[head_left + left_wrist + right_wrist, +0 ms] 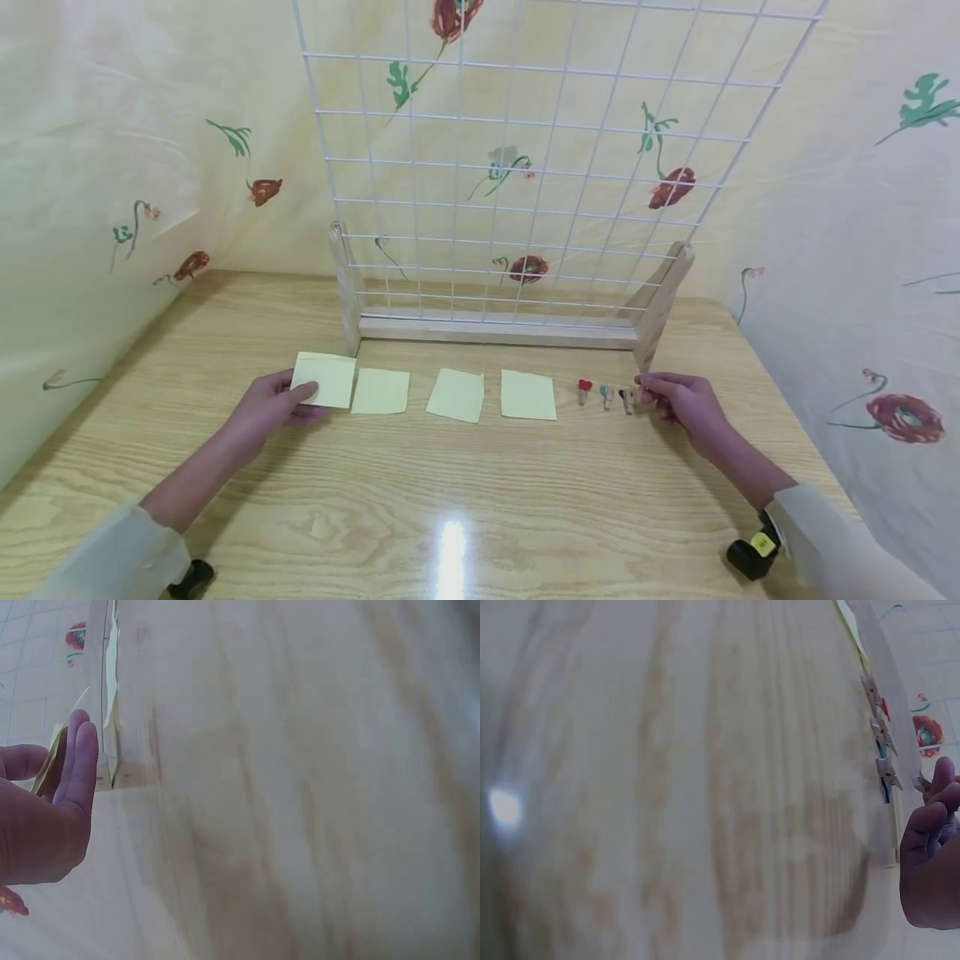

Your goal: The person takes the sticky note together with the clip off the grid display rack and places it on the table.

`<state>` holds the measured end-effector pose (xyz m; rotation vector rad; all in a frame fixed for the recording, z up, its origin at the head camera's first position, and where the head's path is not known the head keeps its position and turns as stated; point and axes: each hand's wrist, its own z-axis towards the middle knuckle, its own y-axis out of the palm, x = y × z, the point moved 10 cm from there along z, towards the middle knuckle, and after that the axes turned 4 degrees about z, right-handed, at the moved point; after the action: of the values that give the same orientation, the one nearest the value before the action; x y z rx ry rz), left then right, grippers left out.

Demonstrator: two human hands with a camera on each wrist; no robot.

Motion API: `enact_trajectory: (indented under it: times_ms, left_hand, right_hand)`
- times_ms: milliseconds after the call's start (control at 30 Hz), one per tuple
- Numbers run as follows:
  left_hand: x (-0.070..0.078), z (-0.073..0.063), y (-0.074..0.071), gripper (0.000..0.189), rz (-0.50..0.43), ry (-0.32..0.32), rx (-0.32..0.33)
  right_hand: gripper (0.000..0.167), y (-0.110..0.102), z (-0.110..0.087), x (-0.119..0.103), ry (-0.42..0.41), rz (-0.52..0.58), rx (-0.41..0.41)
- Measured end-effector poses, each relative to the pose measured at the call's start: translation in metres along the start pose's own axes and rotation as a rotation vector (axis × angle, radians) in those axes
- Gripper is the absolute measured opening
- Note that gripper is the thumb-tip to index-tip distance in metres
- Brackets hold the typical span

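Note:
My left hand (281, 402) pinches a pale yellow paper square (324, 379) between thumb and fingers, lifted a little off the table. In the left wrist view the paper (51, 765) shows edge-on. Three more squares lie in a row to its right: one paper (381, 392) close by, a tilted paper (456, 395) and a further paper (528, 395). At the row's right end my right hand (686, 407) pinches a small wooden clothespin (922, 782). Beside it lie a red-topped clothespin (584, 391), a teal-topped clothespin (607, 397) and a dark-topped clothespin (626, 401).
Behind the papers stands a white wire grid (525, 175) in a wooden stand (495, 332), leaning back. The wood-grain table (390, 500) extends in front. Flower-patterned cloth (97, 275) hangs behind and at both sides.

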<state>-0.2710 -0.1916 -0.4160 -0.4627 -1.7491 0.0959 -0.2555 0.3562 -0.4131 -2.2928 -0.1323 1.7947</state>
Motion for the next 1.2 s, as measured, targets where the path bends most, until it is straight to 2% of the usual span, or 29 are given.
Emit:
enact_trajectory:
  times_ms: [333,567,667,1033,1200]
  left_hand:
    - [-0.011,0.001,0.0,0.054,-0.017,-0.088,-0.033]
    - [-0.016,0.004,0.003,0.053,-0.068,-0.095,-0.068]
    - [-0.018,0.006,0.003,0.052,-0.07,-0.104,-0.062]
    - [-0.02,0.004,0.003,0.056,-0.007,-0.1,-0.005]
    - [-0.016,0.002,0.0,0.067,0.121,-0.069,0.042]
  right_hand:
    - [0.044,0.001,-0.001,0.011,0.045,-0.071,-0.025]
    - [0.045,0.002,0.0,0.011,0.054,-0.085,-0.043]
    - [0.047,0.002,0.001,0.011,0.051,-0.095,-0.047]
    - [0.05,0.005,0.003,0.014,0.063,-0.1,-0.055]
    - [0.051,0.004,0.003,0.014,0.051,-0.122,-0.036]
